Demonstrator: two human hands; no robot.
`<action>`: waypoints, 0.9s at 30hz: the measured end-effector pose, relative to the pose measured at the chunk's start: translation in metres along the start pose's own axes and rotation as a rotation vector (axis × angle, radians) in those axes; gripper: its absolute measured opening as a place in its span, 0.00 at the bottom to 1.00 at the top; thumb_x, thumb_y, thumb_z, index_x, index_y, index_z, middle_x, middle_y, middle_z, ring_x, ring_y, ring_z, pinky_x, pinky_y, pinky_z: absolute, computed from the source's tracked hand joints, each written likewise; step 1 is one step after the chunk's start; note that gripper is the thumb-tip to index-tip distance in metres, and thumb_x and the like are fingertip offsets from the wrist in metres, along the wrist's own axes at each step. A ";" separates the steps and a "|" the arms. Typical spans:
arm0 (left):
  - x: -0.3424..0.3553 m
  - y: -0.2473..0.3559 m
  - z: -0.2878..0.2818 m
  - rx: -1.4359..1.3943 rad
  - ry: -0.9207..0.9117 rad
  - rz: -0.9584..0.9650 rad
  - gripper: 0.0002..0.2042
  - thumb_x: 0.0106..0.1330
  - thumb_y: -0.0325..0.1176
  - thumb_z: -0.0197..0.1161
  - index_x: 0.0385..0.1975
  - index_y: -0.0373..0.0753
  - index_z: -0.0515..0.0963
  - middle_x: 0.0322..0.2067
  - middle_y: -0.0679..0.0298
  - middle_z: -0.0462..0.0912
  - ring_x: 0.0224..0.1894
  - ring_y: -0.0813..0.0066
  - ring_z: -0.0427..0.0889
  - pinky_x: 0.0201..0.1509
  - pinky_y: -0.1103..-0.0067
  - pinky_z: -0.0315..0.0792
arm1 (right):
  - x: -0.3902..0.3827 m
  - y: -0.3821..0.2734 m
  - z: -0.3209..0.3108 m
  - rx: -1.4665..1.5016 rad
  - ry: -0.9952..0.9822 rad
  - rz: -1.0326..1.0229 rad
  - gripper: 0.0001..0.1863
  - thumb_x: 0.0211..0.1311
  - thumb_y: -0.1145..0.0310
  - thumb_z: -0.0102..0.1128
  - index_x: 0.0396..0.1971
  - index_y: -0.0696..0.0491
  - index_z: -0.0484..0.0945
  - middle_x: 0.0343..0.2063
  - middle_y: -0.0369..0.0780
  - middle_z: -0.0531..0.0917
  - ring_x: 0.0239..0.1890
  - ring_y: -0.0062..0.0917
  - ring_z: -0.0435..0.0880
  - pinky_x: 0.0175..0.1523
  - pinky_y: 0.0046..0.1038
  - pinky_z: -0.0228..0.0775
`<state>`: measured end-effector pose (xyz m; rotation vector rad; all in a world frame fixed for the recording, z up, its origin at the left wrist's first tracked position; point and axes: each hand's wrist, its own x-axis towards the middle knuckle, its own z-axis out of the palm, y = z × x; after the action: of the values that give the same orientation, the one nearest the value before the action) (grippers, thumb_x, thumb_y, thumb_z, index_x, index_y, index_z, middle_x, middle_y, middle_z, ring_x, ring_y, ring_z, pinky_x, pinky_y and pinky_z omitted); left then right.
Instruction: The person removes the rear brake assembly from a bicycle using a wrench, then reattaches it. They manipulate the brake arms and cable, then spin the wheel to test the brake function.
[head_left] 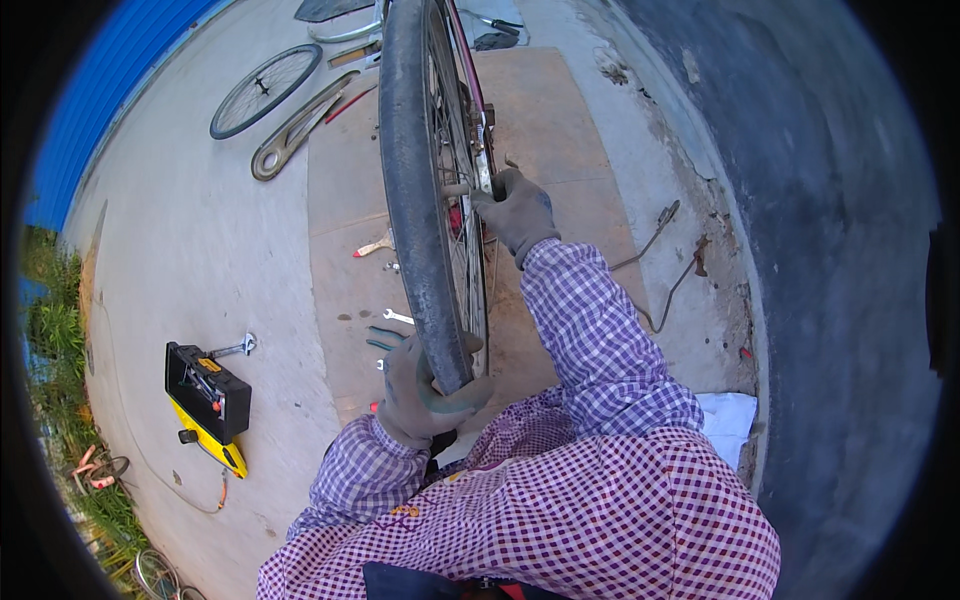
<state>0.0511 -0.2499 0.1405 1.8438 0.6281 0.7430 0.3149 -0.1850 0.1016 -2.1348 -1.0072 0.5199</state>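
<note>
A bicycle wheel with a worn black tyre (402, 150) stands upright in front of me, mounted to a bicycle with a dark red frame tube (467, 55). My left hand (412, 395), in a grey work glove, wraps round the near, lower end of the tyre. Beside the hub (456, 189), on the wheel's right side, my right hand (520, 214) is gloved too. Its fingers are curled in at the metal fitting (484, 165) by the axle, and what they pinch is hidden.
On the brown board (345, 285) lie a paintbrush (376, 245), a spanner (398, 317) and pliers (384, 338). Left are a toolbox (240, 405) with a yellow lid (215, 447), an adjustable wrench (236, 346), a loose wheel (262, 90) and a chain guard (300, 127). A dark wall (820, 200) rises right.
</note>
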 end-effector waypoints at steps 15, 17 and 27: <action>0.003 0.003 -0.009 -0.087 0.094 0.094 0.22 0.49 0.39 0.80 0.39 0.30 0.84 0.26 0.61 0.85 0.25 0.71 0.84 0.30 0.74 0.78 | 0.012 -0.028 -0.017 0.034 -0.137 0.013 0.24 0.56 0.52 0.76 0.43 0.55 0.83 0.39 0.47 0.88 0.46 0.39 0.88 0.54 0.38 0.75; -0.011 0.002 -0.021 -0.126 0.134 0.090 0.25 0.50 0.45 0.82 0.39 0.30 0.83 0.27 0.62 0.85 0.28 0.71 0.85 0.33 0.74 0.78 | 0.003 -0.048 -0.012 0.024 -0.126 -0.020 0.24 0.56 0.52 0.77 0.43 0.55 0.83 0.40 0.47 0.88 0.46 0.39 0.88 0.54 0.38 0.76; 0.128 -0.065 -0.001 -0.181 0.168 -0.219 0.42 0.57 0.65 0.74 0.51 0.26 0.77 0.40 0.56 0.83 0.41 0.69 0.83 0.44 0.73 0.76 | 0.184 0.006 0.032 0.312 -0.098 -0.010 0.23 0.54 0.56 0.80 0.42 0.56 0.82 0.36 0.42 0.88 0.38 0.27 0.87 0.47 0.31 0.77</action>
<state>0.1310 -0.1358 0.1065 1.5301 0.8291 0.7858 0.4116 -0.0291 0.0657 -1.8418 -0.9220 0.7326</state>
